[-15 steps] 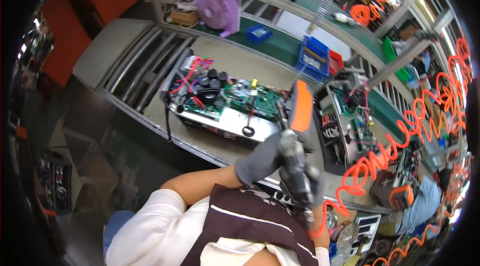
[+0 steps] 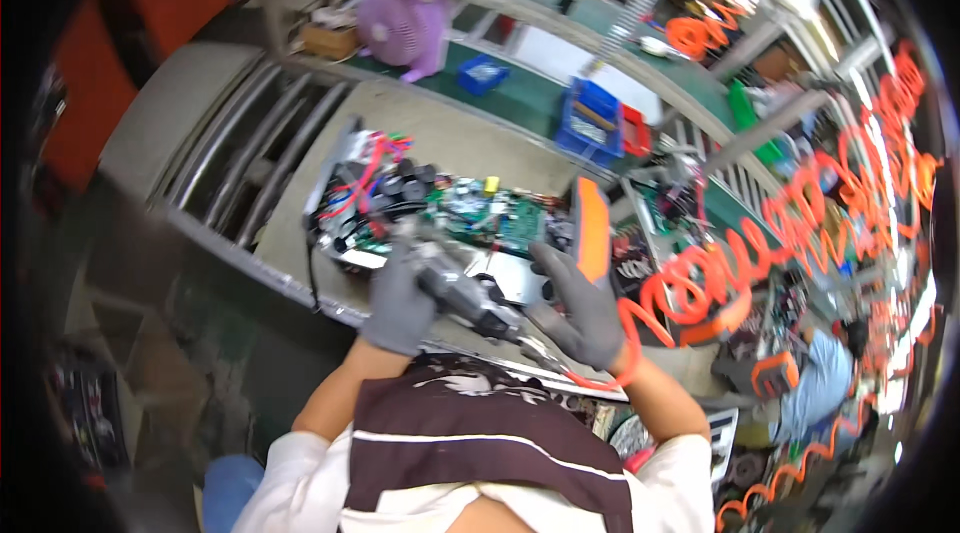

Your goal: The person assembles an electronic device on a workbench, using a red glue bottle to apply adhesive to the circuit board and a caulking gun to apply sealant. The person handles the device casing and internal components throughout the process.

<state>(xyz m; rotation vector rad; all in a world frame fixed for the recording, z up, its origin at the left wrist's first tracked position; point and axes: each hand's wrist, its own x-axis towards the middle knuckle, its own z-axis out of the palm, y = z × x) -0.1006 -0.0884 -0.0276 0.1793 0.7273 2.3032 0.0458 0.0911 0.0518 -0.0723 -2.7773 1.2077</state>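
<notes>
While I monitor from above, the left hand [image 2: 398,305], near the centre of the frame, is wrapped around the front of a dark handheld tool [image 2: 468,297]. The right hand [image 2: 582,318], right of centre, is spread wide beside the tool; I cannot tell whether they touch. An orange coiled hose [image 2: 688,295] extends toward the right. At mid-frame, the circuit-board assembly [image 2: 515,223] lies on the beige work surface [image 2: 430,118].

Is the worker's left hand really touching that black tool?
Touching. The head view shows the left hand gripping the tool near its left end, with no gap between them.
</notes>
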